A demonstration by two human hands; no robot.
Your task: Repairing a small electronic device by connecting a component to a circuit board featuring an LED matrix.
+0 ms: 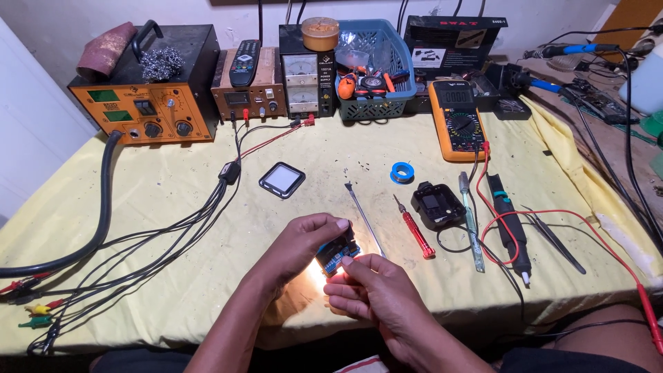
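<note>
A small blue circuit board is held up over the counter
It is pinched by the left hand and the right hand, beside a red screwdriver

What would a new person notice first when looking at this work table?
First, the two hands at the bottom centre: the left hand and the right hand hold a small blue circuit board together, with a bright glow just below it. Next, the orange multimeter stands out at the back right of the yellow table cover, and the orange-fronted black station sits at the back left.
</note>
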